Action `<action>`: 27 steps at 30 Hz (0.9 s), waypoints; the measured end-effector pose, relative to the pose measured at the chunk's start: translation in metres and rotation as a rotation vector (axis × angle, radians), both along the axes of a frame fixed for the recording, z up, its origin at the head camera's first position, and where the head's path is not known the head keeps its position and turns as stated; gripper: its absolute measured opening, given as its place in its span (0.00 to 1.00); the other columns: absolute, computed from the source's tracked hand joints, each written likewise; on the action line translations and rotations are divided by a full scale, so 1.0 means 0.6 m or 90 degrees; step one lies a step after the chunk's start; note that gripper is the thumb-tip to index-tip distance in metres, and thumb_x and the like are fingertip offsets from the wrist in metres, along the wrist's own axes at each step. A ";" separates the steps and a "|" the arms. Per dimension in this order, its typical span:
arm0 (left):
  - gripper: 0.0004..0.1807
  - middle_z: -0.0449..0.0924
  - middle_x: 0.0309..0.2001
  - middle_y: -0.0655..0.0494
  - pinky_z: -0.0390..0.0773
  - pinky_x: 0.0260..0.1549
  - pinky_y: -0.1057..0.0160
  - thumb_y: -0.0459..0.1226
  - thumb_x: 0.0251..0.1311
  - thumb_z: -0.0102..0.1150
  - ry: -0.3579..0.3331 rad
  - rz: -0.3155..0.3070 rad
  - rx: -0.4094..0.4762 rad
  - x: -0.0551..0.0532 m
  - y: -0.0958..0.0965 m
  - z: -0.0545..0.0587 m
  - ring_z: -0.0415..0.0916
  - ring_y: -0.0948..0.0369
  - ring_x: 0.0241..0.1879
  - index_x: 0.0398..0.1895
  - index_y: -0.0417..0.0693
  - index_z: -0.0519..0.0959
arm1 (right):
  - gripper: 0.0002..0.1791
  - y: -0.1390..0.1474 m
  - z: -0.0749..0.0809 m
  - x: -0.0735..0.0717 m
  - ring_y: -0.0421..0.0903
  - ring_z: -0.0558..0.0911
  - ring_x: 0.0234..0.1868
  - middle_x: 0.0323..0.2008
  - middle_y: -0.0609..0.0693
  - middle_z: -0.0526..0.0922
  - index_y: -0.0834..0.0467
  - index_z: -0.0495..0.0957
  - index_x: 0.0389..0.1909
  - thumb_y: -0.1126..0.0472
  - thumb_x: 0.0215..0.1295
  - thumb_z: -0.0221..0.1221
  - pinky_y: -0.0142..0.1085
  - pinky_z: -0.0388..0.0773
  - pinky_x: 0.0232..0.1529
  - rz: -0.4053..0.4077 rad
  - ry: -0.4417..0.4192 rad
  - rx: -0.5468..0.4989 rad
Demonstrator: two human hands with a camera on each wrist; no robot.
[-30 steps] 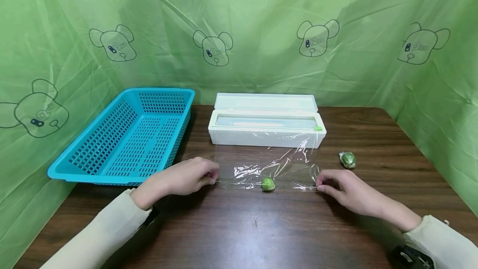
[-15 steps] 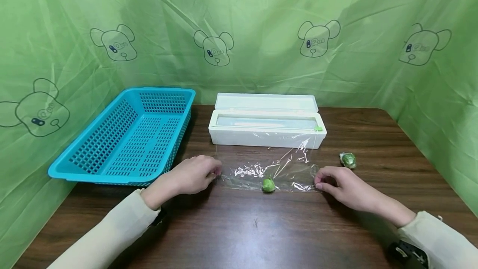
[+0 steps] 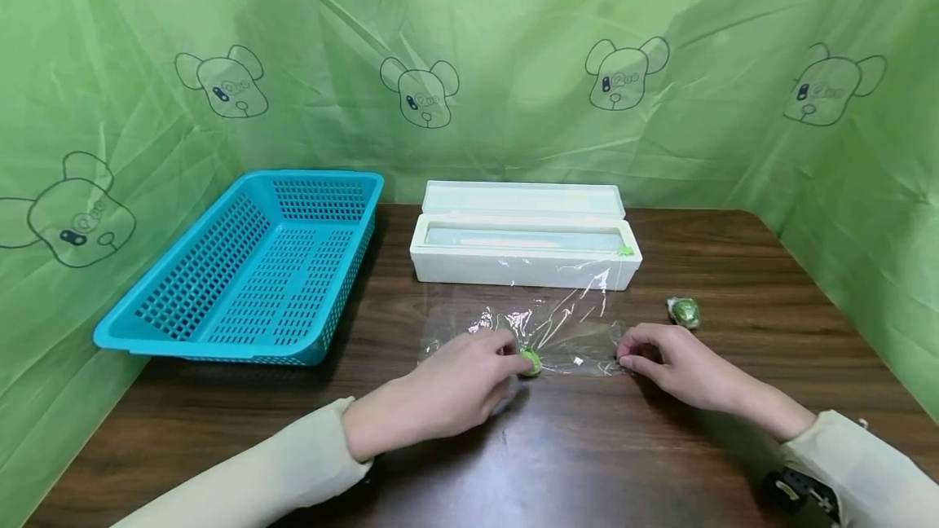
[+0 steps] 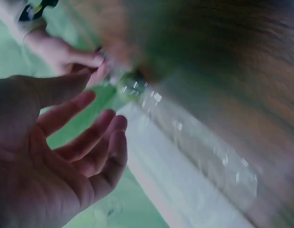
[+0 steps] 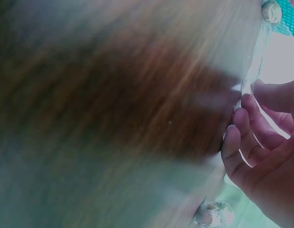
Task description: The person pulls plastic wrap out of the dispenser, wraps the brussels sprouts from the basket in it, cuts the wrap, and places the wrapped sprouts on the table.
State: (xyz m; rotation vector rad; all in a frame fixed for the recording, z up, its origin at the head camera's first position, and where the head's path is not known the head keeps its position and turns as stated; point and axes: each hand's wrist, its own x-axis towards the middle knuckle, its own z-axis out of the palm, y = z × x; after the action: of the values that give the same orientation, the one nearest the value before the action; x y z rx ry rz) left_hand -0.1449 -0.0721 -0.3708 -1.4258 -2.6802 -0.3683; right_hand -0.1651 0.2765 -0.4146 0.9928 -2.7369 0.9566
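A sheet of clear plastic wrap [image 3: 477, 320] stretches over the table from a white dispenser box [image 3: 524, 267] with its lid up. On the sheet's near edge sits a small green Brussels sprout [image 3: 531, 362]. My left hand [image 3: 455, 385] is right beside the sprout, its fingertips partly in front of it. In the left wrist view, the thumb and loosely bent fingers [image 4: 82, 147] stand apart with nothing between them. My right hand [image 3: 678, 365] pinches the wrap's near right corner between thumb and forefinger. Behind that hand lies a second sprout [image 3: 685, 313], wrapped in film.
A blue plastic basket [image 3: 220, 346] stands at the left of the brown wooden table [image 3: 587, 463]. Green cloth [image 3: 506, 6] with bear-head drawings hangs round the back and sides. A small green tab [image 3: 625, 251] is on the dispenser's right end.
My left hand has let go of the wrap's left corner and moved right to the sprout. The left end of the film now lies loose. My right hand has hardly moved.
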 end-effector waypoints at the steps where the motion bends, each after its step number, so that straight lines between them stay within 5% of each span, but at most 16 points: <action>1: 0.15 0.76 0.41 0.60 0.79 0.43 0.62 0.37 0.67 0.69 0.009 -0.001 -0.006 -0.001 0.008 -0.005 0.74 0.63 0.40 0.56 0.53 0.87 | 0.12 0.000 0.000 0.000 0.34 0.77 0.34 0.32 0.36 0.80 0.48 0.82 0.35 0.70 0.67 0.69 0.34 0.76 0.36 0.000 -0.004 0.000; 8: 0.09 0.77 0.39 0.58 0.81 0.42 0.60 0.36 0.65 0.73 0.022 0.026 0.004 -0.020 0.034 -0.029 0.77 0.61 0.39 0.47 0.52 0.90 | 0.10 -0.001 -0.002 -0.001 0.34 0.77 0.34 0.32 0.35 0.80 0.48 0.82 0.36 0.68 0.69 0.69 0.34 0.76 0.36 -0.005 -0.011 -0.001; 16: 0.10 0.85 0.42 0.64 0.81 0.43 0.65 0.32 0.67 0.70 -0.076 0.063 0.064 -0.045 0.039 -0.030 0.76 0.67 0.40 0.48 0.53 0.92 | 0.09 -0.003 0.012 0.004 0.34 0.75 0.33 0.32 0.35 0.79 0.49 0.85 0.38 0.67 0.67 0.70 0.33 0.75 0.33 -0.044 0.013 -0.002; 21: 0.09 0.83 0.38 0.63 0.80 0.38 0.69 0.32 0.66 0.70 -0.094 0.074 0.071 -0.052 0.044 -0.029 0.75 0.67 0.37 0.45 0.52 0.93 | 0.11 -0.047 0.039 0.019 0.34 0.77 0.34 0.37 0.36 0.82 0.53 0.87 0.42 0.70 0.62 0.73 0.34 0.78 0.33 -0.051 0.076 -0.020; 27: 0.09 0.85 0.41 0.61 0.81 0.45 0.68 0.31 0.65 0.72 -0.117 0.083 0.079 -0.064 0.048 -0.029 0.80 0.66 0.42 0.45 0.50 0.92 | 0.09 -0.121 0.051 0.037 0.36 0.83 0.38 0.39 0.40 0.84 0.56 0.89 0.43 0.68 0.64 0.73 0.38 0.84 0.39 0.012 0.067 0.013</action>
State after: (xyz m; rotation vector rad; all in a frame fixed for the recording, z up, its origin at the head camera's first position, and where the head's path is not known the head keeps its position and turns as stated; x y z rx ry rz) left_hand -0.1830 -0.0433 -0.3883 -1.2323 -2.8157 -0.6704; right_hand -0.1431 0.2041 -0.3838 1.0439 -2.6609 0.8543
